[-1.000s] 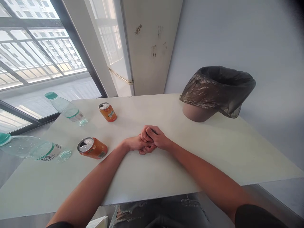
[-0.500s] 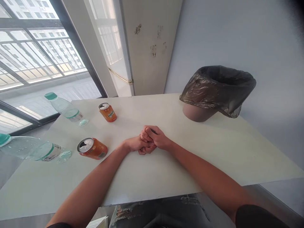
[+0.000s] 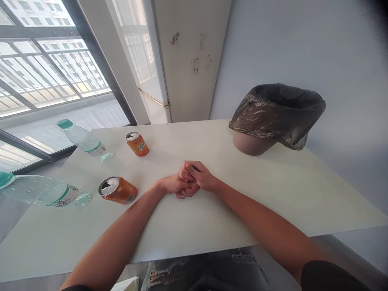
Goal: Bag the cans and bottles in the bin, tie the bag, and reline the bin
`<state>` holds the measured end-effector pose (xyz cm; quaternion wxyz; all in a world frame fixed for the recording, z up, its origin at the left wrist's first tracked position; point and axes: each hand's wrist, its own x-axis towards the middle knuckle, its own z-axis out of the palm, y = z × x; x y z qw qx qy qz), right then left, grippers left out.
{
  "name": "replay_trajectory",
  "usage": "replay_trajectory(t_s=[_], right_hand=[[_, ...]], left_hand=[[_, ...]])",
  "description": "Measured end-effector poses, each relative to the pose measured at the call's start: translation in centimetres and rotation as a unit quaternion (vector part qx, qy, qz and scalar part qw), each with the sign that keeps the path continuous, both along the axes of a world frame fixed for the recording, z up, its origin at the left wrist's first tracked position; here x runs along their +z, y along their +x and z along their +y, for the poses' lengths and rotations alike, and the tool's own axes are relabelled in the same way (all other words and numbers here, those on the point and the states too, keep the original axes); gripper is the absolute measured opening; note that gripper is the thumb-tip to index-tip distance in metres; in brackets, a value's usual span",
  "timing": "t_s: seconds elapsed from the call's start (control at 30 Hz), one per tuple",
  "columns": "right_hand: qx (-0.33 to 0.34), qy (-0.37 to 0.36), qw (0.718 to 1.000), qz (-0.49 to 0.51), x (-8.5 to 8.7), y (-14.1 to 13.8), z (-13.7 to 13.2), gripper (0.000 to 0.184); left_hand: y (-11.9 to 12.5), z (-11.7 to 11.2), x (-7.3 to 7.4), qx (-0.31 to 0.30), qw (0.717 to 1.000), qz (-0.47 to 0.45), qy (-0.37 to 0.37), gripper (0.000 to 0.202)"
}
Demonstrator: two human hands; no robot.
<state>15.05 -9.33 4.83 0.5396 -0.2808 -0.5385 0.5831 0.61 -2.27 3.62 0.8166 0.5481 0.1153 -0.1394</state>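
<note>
My left hand (image 3: 174, 184) and my right hand (image 3: 204, 176) are clasped together on the white table (image 3: 169, 230), fingers wrapped round each other. A small dark patch shows beneath my right thumb; whether it is a shadow or an object I cannot tell. To the left of my hands stand two orange drink cans with opened tops: a nearer can (image 3: 123, 190) beside my left forearm and a farther can (image 3: 140, 146). Beyond them are two clear plastic bottles with green caps, the nearer bottle (image 3: 39, 189) and the farther bottle (image 3: 81, 138). Neither hand touches these.
At the right back of the table stands a brownish bin (image 3: 253, 145) lined with a black plastic bag (image 3: 263, 117). Behind the table rises a white refrigerator (image 3: 188, 93), with a wall on the right. A window (image 3: 45, 81) with railings beyond it fills the left.
</note>
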Motion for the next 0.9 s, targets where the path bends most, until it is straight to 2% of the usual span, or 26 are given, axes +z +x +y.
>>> replay_trajectory(t_s=[0.17, 0.33, 0.47, 0.57, 0.63, 0.7, 0.8, 0.9], right_hand=[[0.001, 0.005, 1.0, 0.001, 0.0, 0.0, -0.1, 0.053], [0.003, 0.011, 1.0, 0.002, -0.1, 0.1, -0.1, 0.053], [-0.009, -0.007, 1.0, 0.005, -0.2, 0.1, 0.1, 0.054], [-0.024, -0.024, 0.999, 0.041, 0.0, 0.4, 0.2, 0.05], [-0.031, -0.032, 0.997, 0.064, 0.2, 0.7, 0.2, 0.047], [-0.039, -0.043, 0.996, 0.068, 0.3, 1.2, 0.2, 0.053], [-0.017, -0.114, 0.993, 0.019, 0.2, 2.0, 0.3, 0.062], [-0.007, -0.166, 0.986, -0.032, -0.2, 2.5, 0.6, 0.052]], left_hand=[[0.0, 0.0, 0.1, 0.005, 1.0, 0.003, 0.008, 0.042], [0.0, -0.1, 0.2, 0.005, 1.0, 0.003, 0.004, 0.044], [0.1, -0.1, 0.1, 0.028, 1.0, 0.005, -0.001, 0.051], [0.2, 0.0, 0.1, 0.045, 0.999, -0.021, 0.001, 0.045], [0.2, 0.1, 0.0, 0.064, 0.996, -0.054, 0.004, 0.042], [0.2, 0.2, -0.2, 0.107, 0.991, -0.077, 0.005, 0.044], [0.2, 0.3, -0.5, 0.179, 0.98, -0.083, -0.001, 0.048], [0.2, 0.4, -0.5, 0.189, 0.979, -0.07, 0.003, 0.047]])
